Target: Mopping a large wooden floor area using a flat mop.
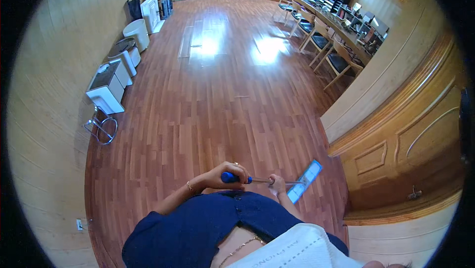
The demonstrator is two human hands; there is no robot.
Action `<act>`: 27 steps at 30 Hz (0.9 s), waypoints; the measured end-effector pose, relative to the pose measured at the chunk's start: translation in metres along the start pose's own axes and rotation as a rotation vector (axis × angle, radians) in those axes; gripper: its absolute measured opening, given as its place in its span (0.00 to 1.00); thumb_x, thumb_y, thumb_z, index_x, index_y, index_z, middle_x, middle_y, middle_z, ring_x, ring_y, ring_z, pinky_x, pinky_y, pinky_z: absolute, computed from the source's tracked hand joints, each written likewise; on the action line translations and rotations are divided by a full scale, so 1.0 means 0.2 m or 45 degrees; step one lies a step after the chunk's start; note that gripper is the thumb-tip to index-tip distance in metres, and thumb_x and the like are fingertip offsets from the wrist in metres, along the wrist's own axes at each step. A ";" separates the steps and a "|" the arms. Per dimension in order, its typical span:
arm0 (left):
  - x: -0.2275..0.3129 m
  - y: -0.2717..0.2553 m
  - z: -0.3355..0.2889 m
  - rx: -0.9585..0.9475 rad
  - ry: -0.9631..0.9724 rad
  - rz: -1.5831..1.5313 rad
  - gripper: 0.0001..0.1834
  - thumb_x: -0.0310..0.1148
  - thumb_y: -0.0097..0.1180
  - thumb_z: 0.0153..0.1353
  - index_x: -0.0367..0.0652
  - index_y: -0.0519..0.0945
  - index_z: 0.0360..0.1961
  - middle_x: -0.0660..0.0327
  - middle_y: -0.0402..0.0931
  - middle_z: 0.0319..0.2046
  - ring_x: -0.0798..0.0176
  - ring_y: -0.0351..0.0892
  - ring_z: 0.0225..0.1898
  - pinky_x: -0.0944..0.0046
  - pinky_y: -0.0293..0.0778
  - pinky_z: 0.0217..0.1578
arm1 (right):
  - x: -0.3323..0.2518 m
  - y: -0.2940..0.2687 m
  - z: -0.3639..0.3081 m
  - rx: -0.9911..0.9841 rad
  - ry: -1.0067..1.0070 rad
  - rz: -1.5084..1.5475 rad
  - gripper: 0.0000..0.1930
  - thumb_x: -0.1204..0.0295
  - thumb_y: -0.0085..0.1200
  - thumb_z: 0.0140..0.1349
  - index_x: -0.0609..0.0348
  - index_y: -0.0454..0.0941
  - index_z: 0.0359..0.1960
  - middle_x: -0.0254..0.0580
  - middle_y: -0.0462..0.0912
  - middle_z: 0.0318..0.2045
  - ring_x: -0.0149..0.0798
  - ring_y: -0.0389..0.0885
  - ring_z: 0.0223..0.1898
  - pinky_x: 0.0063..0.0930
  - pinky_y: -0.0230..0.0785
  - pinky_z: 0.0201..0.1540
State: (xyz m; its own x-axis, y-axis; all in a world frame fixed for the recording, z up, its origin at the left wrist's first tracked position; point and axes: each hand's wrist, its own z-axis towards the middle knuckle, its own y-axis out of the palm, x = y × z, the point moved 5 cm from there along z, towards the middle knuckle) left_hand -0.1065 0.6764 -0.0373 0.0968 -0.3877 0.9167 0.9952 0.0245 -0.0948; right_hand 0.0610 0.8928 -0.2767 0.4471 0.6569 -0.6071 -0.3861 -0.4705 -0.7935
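A flat mop with a long blue head lies on the wood floor to my right, near the door. Its thin metal pole runs left toward my body and ends in a blue grip. My left hand is closed around the pole's top end at the blue grip. Lower on the pole, my right hand wraps round the metal shaft, close to the mop head. A bracelet is on my left wrist.
A wooden door stands at the right. Along the left wall are a metal-framed stool, a white cabinet and round bins. Several wooden chairs line a long desk at the far right.
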 end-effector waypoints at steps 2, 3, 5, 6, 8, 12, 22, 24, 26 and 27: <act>0.01 0.03 -0.01 -0.050 -0.022 -0.038 0.08 0.31 0.66 0.53 0.40 0.78 0.26 0.57 0.80 0.33 0.61 0.77 0.39 0.60 0.71 0.41 | 0.04 0.00 -0.14 -0.007 0.082 -0.001 0.07 0.68 0.60 0.46 0.56 0.77 0.25 0.54 0.79 0.25 0.54 0.79 0.29 0.41 0.69 0.30; 0.01 0.05 -0.01 -0.085 -0.027 -0.046 0.08 0.31 0.66 0.53 0.41 0.79 0.26 0.58 0.80 0.33 0.61 0.77 0.39 0.60 0.71 0.42 | 0.04 0.01 -0.21 -0.017 0.160 0.003 0.07 0.68 0.60 0.47 0.56 0.77 0.25 0.54 0.78 0.25 0.53 0.79 0.28 0.40 0.68 0.29; 0.03 0.07 -0.04 -0.122 -0.030 -0.053 0.08 0.31 0.66 0.53 0.41 0.79 0.26 0.59 0.80 0.32 0.61 0.76 0.38 0.60 0.71 0.42 | 0.04 0.04 -0.34 0.004 0.170 0.054 0.07 0.67 0.59 0.49 0.56 0.77 0.25 0.53 0.78 0.24 0.50 0.78 0.26 0.39 0.68 0.29; 0.04 0.07 -0.06 -0.140 -0.031 -0.067 0.08 0.31 0.66 0.53 0.41 0.79 0.26 0.59 0.80 0.32 0.61 0.76 0.38 0.60 0.70 0.42 | 0.03 0.06 -0.40 0.020 0.177 0.107 0.07 0.67 0.59 0.51 0.55 0.78 0.26 0.52 0.78 0.23 0.47 0.78 0.25 0.38 0.68 0.29; 0.08 0.08 -0.10 -0.157 -0.031 -0.079 0.08 0.31 0.66 0.53 0.41 0.79 0.26 0.59 0.80 0.32 0.61 0.76 0.38 0.61 0.70 0.42 | -0.05 0.05 -0.48 -0.040 0.238 0.219 0.06 0.66 0.59 0.54 0.54 0.78 0.26 0.50 0.78 0.21 0.42 0.78 0.22 0.37 0.68 0.27; 0.19 0.09 -0.21 -0.198 -0.065 -0.106 0.08 0.30 0.66 0.53 0.40 0.79 0.26 0.59 0.79 0.31 0.61 0.76 0.37 0.60 0.70 0.42 | -0.08 0.19 -0.64 -0.010 0.232 0.202 0.06 0.66 0.60 0.51 0.53 0.79 0.26 0.48 0.79 0.21 0.42 0.81 0.25 0.37 0.69 0.28; 0.81 -0.03 -0.55 -0.106 0.126 0.147 0.07 0.25 0.63 0.51 0.39 0.77 0.22 0.57 0.77 0.26 0.58 0.76 0.30 0.60 0.70 0.34 | -0.86 0.26 -0.53 -0.038 -0.106 0.449 0.08 0.70 0.59 0.47 0.57 0.78 0.29 0.51 0.79 0.24 0.49 0.81 0.29 0.36 0.69 0.30; 0.95 -0.02 -0.64 -0.034 0.201 0.328 0.07 0.25 0.63 0.50 0.40 0.76 0.20 0.58 0.77 0.25 0.58 0.76 0.29 0.61 0.69 0.32 | -1.07 0.27 -0.46 -0.165 -0.243 0.446 0.07 0.70 0.59 0.47 0.57 0.78 0.29 0.51 0.79 0.24 0.49 0.81 0.29 0.36 0.69 0.30; 1.03 0.02 -0.68 0.018 0.243 0.353 0.08 0.26 0.63 0.49 0.42 0.75 0.19 0.60 0.76 0.23 0.59 0.75 0.27 0.61 0.67 0.29 | -1.18 0.30 -0.43 -0.258 -0.365 0.438 0.08 0.70 0.61 0.46 0.57 0.77 0.27 0.51 0.78 0.24 0.49 0.80 0.28 0.37 0.68 0.29; 1.08 0.03 -0.71 0.062 0.256 0.451 0.09 0.27 0.64 0.49 0.43 0.75 0.19 0.61 0.76 0.22 0.59 0.75 0.26 0.60 0.66 0.28 | -1.21 0.32 -0.41 -0.258 -0.381 0.436 0.08 0.70 0.61 0.46 0.57 0.77 0.27 0.51 0.78 0.24 0.49 0.80 0.28 0.37 0.68 0.29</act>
State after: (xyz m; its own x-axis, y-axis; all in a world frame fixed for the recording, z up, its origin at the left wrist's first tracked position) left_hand -0.0808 0.4622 0.1047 0.4341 -0.5199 0.7357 0.9006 0.2306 -0.3683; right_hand -0.0050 0.6556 -0.1836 0.0594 0.5708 -0.8189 -0.2923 -0.7745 -0.5610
